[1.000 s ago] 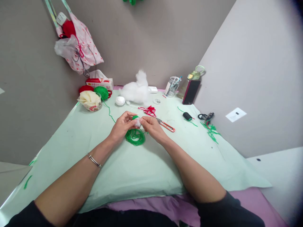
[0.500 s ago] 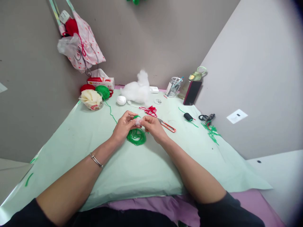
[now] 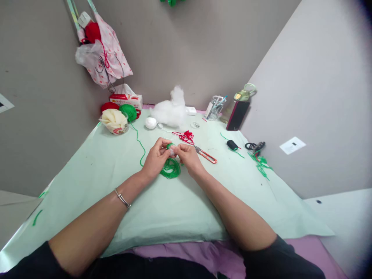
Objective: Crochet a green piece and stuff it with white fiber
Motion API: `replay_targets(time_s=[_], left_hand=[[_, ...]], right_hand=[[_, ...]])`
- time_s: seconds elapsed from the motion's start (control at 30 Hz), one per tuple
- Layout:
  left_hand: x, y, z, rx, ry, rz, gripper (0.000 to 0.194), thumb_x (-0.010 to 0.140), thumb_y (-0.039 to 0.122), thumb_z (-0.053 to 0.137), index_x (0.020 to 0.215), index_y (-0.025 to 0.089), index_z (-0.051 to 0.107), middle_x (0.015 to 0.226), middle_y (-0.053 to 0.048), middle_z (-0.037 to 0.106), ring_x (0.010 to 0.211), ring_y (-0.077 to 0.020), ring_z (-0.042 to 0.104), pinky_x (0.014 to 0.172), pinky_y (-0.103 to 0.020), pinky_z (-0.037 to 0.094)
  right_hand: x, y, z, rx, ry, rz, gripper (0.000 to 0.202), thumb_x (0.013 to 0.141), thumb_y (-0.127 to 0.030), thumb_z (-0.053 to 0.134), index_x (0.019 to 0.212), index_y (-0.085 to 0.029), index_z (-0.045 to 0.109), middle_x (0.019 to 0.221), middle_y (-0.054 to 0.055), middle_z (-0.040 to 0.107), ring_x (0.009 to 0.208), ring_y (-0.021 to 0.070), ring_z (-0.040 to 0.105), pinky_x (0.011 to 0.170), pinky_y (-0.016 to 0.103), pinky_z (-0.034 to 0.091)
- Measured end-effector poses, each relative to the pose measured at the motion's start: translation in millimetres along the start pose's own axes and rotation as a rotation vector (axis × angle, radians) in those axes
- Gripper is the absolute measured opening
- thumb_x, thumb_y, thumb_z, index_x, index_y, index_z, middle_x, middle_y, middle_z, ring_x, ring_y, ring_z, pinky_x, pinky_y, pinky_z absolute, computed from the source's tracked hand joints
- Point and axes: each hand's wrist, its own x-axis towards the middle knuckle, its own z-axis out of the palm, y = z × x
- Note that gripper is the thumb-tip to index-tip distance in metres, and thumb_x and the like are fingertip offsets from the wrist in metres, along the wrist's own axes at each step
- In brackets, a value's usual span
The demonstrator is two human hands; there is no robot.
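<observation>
At the middle of the table, my left hand [image 3: 156, 157] is closed around a small green knitted piece [image 3: 170, 146]. A tuft of white stuffing [image 3: 172, 152] sits against it, between my two hands. The fingertips of my right hand [image 3: 187, 155] are pinched on this tuft. A coil of green yarn [image 3: 171, 169] lies on the cloth just below my hands. Orange-handled snips [image 3: 205, 154] rest to the right of my right hand. Behind my hands are a tangle of red yarn [image 3: 186, 137] and a large heap of white stuffing [image 3: 170, 112].
At the back left stand a tub [image 3: 114, 123], a green yarn ball [image 3: 128, 112] and a tissue box [image 3: 128, 100]. A jar of tools [image 3: 215, 108], a phone [image 3: 237, 115] and a bottle [image 3: 244, 93] are at the back right. Black yarn [image 3: 231, 145] and green scraps [image 3: 261, 164] lie right.
The view has shifted slightly. My left hand has turned a little around the green piece, and the white tuft shows less, pressed closer to the piece.
</observation>
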Motion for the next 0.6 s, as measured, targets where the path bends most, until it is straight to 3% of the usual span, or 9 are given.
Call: replay_targets(time_s=[0.13,0.23,0.37,0.47,0.53,0.6], left_hand=[[-2.1,2.4,0.5,-0.020,-0.041,0.020,0.031,0.082,0.033,0.079,0.103,0.021,0.059,0.101,-0.001,0.065,0.088,-0.0167,0.070,0.082,-0.032,0.060],[-0.4,0.7,-0.9,-0.034,-0.046,0.012,0.034,0.081,0.035,0.080,0.103,0.020,0.059,0.096,0.000,0.066,0.080,-0.0147,0.070,0.078,-0.030,0.060],[3.3,-0.3,-2.2,-0.065,-0.033,-0.001,0.033,0.080,0.037,0.080,0.101,0.020,0.060,0.087,0.002,0.066,0.070,-0.0123,0.068,0.073,-0.028,0.060],[4.9,1.4,-2.8,-0.090,-0.028,-0.003,0.034,0.078,0.035,0.081,0.099,0.020,0.060,0.089,0.002,0.068,0.069,-0.0119,0.068,0.071,-0.028,0.060],[5.4,2.7,-3.6,-0.102,-0.025,-0.005,0.033,0.076,0.033,0.082,0.098,0.020,0.061,0.088,0.002,0.069,0.068,-0.0117,0.068,0.070,-0.027,0.059],[5.7,3.4,-4.6,-0.111,-0.021,-0.008,0.033,0.076,0.032,0.082,0.098,0.019,0.062,0.085,0.003,0.068,0.067,-0.0115,0.067,0.069,-0.027,0.059]], right_hand=[[-0.5,-1.8,-0.3,0.011,0.029,-0.018,0.052,0.070,-0.064,0.075,0.055,-0.021,0.048,0.056,-0.004,0.050,0.054,0.0091,0.038,0.050,0.025,0.028],[-2.6,-3.7,-0.9,0.025,0.013,-0.014,0.053,0.071,-0.065,0.075,0.056,-0.021,0.049,0.058,-0.004,0.051,0.055,0.0094,0.039,0.051,0.025,0.029],[-5.1,-7.7,-4.1,0.055,-0.057,-0.004,0.056,0.075,-0.071,0.070,0.061,-0.020,0.052,0.059,-0.004,0.048,0.053,0.0087,0.034,0.049,0.025,0.026],[-5.2,-11.3,-8.5,0.084,-0.115,0.006,0.058,0.081,-0.077,0.059,0.066,-0.022,0.049,0.055,-0.008,0.034,0.049,0.0086,0.025,0.048,0.025,0.022],[-5.4,-13.6,-10.9,0.087,-0.158,0.005,0.057,0.080,-0.077,0.060,0.066,-0.023,0.047,0.054,-0.009,0.028,0.049,0.0086,0.023,0.048,0.025,0.021],[-6.0,-15.4,-12.1,0.072,-0.198,-0.011,0.056,0.076,-0.073,0.067,0.065,-0.022,0.048,0.054,-0.008,0.032,0.050,0.0083,0.025,0.049,0.025,0.022]])
